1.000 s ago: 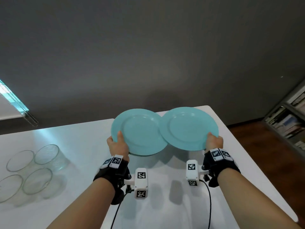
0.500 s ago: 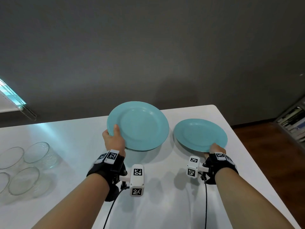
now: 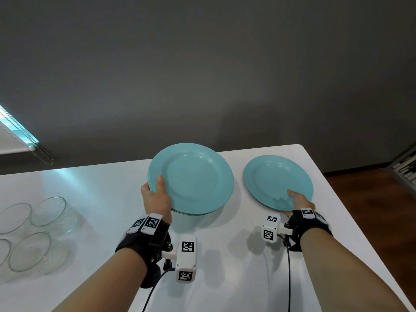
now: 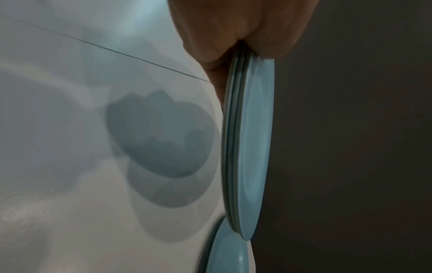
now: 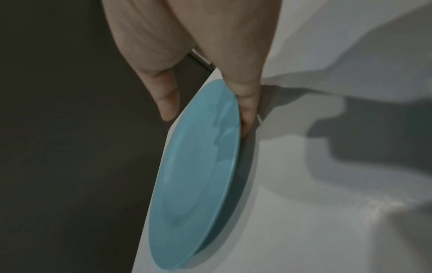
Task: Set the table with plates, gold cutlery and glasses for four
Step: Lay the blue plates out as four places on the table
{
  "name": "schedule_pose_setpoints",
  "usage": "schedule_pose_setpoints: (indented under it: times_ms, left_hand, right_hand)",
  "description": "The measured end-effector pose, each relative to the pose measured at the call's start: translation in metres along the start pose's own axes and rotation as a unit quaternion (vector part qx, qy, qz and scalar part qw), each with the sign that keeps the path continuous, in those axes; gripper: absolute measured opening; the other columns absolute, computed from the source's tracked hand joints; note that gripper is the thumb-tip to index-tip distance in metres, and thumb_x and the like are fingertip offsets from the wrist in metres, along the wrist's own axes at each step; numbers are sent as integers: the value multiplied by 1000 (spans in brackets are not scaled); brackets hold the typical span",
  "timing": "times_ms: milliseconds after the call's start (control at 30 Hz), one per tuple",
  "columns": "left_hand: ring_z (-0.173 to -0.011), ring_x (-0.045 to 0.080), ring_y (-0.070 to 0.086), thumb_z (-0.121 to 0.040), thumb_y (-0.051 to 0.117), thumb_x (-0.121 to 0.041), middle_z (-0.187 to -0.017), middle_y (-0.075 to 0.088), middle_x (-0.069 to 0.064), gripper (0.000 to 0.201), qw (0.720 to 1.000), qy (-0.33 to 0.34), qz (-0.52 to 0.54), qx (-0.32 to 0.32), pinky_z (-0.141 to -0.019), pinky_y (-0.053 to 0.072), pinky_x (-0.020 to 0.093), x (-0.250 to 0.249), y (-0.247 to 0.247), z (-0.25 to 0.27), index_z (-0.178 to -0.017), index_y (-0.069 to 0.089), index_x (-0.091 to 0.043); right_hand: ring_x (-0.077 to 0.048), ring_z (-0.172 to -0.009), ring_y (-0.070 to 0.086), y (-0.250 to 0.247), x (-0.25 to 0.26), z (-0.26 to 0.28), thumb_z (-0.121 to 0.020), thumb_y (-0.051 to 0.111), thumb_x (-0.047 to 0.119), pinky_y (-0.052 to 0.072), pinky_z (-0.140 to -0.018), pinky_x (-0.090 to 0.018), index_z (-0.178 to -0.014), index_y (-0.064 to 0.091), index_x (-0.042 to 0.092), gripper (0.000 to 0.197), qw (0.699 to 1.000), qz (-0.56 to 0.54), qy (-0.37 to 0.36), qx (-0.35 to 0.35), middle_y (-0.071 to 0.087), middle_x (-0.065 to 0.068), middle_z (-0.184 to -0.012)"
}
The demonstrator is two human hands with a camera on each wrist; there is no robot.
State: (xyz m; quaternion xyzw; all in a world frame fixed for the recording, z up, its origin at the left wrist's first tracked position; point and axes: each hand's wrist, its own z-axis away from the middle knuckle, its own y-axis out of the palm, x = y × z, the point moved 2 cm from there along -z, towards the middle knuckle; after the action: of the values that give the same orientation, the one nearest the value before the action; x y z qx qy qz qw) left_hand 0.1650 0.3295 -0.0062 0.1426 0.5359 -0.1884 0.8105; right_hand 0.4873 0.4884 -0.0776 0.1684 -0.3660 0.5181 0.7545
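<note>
I am setting one plate (image 3: 276, 179) at the bench's (image 3: 90, 188) far right corner; right hand (image 3: 297, 203) slack, thumb lifted, fingers under the rim. Left hand (image 3: 155, 197) grips the plate stack (image 3: 193, 179) near the far edge. Next: withdraw fingers.

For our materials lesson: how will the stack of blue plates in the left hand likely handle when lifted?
The stack of plates looks rigid and glossy, so probably slippery and breakable. Several rims show, so likely heavy for the left hand pinching one edge.
</note>
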Motion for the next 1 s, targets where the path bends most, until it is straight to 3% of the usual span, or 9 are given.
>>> schedule_pose_setpoints:
  times_ms: [100, 200, 367, 500, 567, 733, 800, 867, 1000]
  left_hand:
    - [-95, 24, 54, -94, 49, -38, -107, 54, 5, 42, 1000, -3, -5, 6, -94, 49, 43, 2, 3, 1, -126, 41, -12]
    - [-97, 24, 55, -94, 50, -39, -104, 54, 3, 40, 1000, -10, -6, 12, -97, 49, 46, 4, 7, 3, -123, 42, -14]
    - [-97, 25, 56, -93, 51, -41, -92, 55, -3, 25, 1000, -14, -13, 19, -99, 47, 51, 11, 10, 3, -107, 41, -23]
    - [-99, 26, 56, -93, 49, -42, -99, 56, 1, 25, 999, -26, -28, 34, -98, 47, 51, 13, 10, 6, -108, 41, -24]
    - [-102, 28, 57, -94, 47, -44, -103, 56, 3, 25, 998, -37, -35, 39, -97, 48, 51, 14, 10, 8, -108, 42, -24]
    - [-101, 21, 51, -98, 29, -49, -109, 50, -1, 42, 995, -46, -48, 70, -100, 45, 42, 10, 10, 18, -123, 46, -19]
    - [-109, 20, 50, -98, 25, -52, -119, 51, -4, 42, 994, -58, -44, 79, -103, 41, 39, 10, 8, 20, -124, 45, -27]
    - [-117, 25, 53, -93, 26, -57, -130, 54, 2, 44, 993, -79, -25, 79, -105, 41, 47, 14, 6, 15, -121, 47, -29]
    - [-102, 25, 55, -93, 35, -51, -113, 56, 3, 29, 991, -91, -26, 90, -94, 47, 43, 13, 0, 14, -107, 47, -29]
  right_hand:
    - [-36, -103, 61, -1, -4, -29, -35, 78, 29, 51, -91, -52, -132, 43, 10, 104, 1000, 13, -8, -5, 58, -12, -122]
    - [-36, -104, 61, -1, 6, -23, -32, 77, 30, 50, -91, -52, -133, 40, 11, 109, 1000, -6, -17, -4, 57, -13, -124]
    - [-37, -118, 51, -7, 23, 19, -56, 74, 40, 42, -101, -49, -139, 34, 12, 97, 998, 56, -20, -25, 47, -14, -135]
    - [-38, -131, 38, 6, 28, 34, -78, 72, 23, 36, -108, -42, -144, 33, 11, 77, 963, 211, -155, -67, 35, -20, -144]
    - [-35, -129, 43, 28, 25, 55, -85, 67, 19, 33, -109, -37, -140, 41, 7, 62, 948, 235, -217, -2, 44, -19, -140]
    - [-27, -111, 60, 80, -1, 93, -86, 61, 44, 46, -100, -41, -118, 61, 7, 49, 919, 270, -217, 187, 64, -9, -119]
    - [-25, -97, 62, 86, -4, 101, -88, 64, 33, 49, -91, -33, -112, 63, 7, 36, 916, 271, -218, 202, 65, -5, -103]
    - [-21, -93, 58, 86, -6, 103, -87, 66, 23, 46, -88, -31, -119, 56, 9, 36, 918, 262, -221, 197, 59, -2, -100]
    - [-27, -103, 60, 86, -5, 109, -86, 67, 19, 47, -92, -34, -124, 47, 9, 44, 926, 251, -218, 181, 56, -3, -104]
